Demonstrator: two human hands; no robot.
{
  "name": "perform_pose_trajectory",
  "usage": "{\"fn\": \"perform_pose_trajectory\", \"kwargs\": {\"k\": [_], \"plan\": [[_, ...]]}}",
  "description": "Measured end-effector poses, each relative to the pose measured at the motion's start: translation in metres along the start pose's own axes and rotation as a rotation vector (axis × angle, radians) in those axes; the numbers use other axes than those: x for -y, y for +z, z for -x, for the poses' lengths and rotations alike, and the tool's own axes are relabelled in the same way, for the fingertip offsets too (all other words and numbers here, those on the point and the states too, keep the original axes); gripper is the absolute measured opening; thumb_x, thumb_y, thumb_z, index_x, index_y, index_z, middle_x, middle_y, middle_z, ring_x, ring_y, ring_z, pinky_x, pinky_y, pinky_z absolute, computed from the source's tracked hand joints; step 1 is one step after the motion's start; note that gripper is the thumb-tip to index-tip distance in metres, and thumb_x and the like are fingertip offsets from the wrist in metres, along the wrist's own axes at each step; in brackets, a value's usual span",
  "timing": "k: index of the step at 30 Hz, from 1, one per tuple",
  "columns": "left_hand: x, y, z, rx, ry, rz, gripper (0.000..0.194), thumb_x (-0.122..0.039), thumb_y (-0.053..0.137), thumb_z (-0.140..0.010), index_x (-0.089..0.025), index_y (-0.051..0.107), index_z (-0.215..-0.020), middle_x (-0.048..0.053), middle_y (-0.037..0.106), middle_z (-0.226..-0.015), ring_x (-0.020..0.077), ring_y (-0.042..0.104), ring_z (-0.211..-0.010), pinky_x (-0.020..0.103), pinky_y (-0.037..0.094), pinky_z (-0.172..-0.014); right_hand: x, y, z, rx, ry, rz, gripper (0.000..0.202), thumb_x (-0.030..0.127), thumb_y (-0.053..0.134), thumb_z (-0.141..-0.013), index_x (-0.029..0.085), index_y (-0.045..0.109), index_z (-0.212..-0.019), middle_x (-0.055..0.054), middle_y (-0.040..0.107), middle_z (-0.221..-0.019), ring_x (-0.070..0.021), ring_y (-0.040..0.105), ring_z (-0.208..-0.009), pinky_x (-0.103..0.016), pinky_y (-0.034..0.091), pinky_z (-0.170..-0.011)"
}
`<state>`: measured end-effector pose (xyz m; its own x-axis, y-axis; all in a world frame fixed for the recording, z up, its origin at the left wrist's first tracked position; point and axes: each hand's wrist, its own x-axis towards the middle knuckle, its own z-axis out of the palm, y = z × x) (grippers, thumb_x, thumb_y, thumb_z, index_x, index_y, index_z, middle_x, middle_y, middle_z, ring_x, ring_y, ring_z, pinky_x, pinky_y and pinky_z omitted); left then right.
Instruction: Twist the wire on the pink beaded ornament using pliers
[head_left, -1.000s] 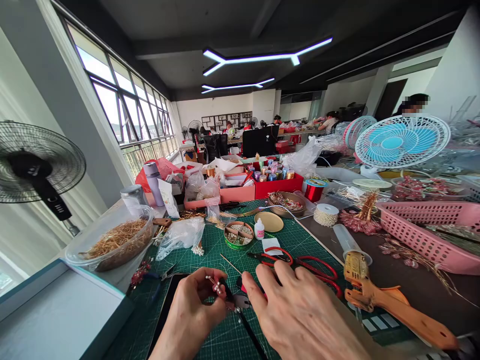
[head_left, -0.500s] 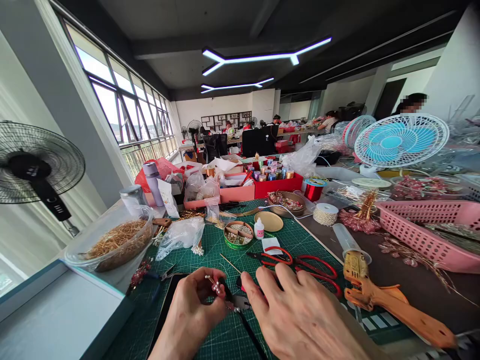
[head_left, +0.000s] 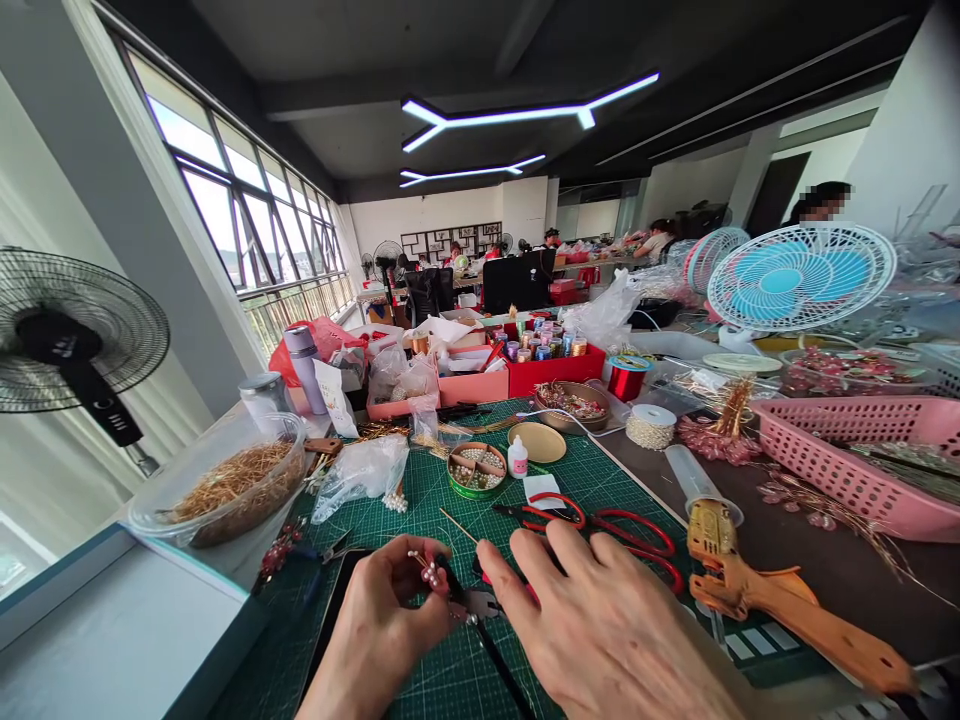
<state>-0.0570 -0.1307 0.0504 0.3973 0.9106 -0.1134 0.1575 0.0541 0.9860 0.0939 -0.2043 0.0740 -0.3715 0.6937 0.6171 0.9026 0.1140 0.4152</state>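
My left hand [head_left: 386,620] pinches a small pink bead-and-pearl sprig [head_left: 429,570] between thumb and fingers, low in the middle of the view. Just right of the sprig is the metal head of a cutting tool [head_left: 480,603], its tip near my left fingertips. My right hand [head_left: 592,610] lies palm down over this tool, fingers bent; red handle parts show beneath them, and its grip is mostly hidden. A thin stick [head_left: 457,524] points toward my right index finger. Under both hands is the green cutting mat [head_left: 442,672].
Red-handled pliers [head_left: 555,512] and scissors [head_left: 637,532] lie beyond my right hand. An orange glue gun [head_left: 795,600] is at right, a pearl tin [head_left: 478,470] and glue bottle [head_left: 517,456] ahead, a pale blue box [head_left: 112,630] at left. People sit in the background.
The sprig and cutting tool have barely shifted. My right hand's fingers have moved slightly left and up. The whole view has moved very slightly.
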Motion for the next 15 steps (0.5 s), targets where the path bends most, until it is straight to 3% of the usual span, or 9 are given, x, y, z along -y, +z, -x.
{"fn": "perform_pose_trajectory", "kwargs": {"k": [4,15], "plan": [[0.0013,-0.0002,-0.0005,0.004,-0.019,0.029,0.02,-0.019,0.066,-0.057,-0.014,0.056,-0.073,-0.001,0.054,-0.066,0.0148,0.052,-0.062,0.028,0.048,-0.061,0.0028,0.0106,0.0047,0.005,0.013,-0.012,0.018,0.021,0.053,-0.07,0.022,0.063,-0.084,-0.001,0.053,-0.059,-0.019,0.041,-0.056,-0.035,0.02,-0.05],[0.0014,0.0013,-0.0016,0.002,-0.034,0.067,0.025,-0.021,0.071,-0.056,-0.013,0.057,-0.074,-0.002,0.054,-0.064,0.0121,0.052,-0.06,0.024,0.046,-0.058,0.0017,0.0082,0.0058,-0.021,0.016,0.01,0.018,0.021,0.053,-0.069,0.022,0.065,-0.083,-0.002,0.055,-0.059,-0.0193,0.039,-0.053,-0.034,0.018,-0.049]]}}
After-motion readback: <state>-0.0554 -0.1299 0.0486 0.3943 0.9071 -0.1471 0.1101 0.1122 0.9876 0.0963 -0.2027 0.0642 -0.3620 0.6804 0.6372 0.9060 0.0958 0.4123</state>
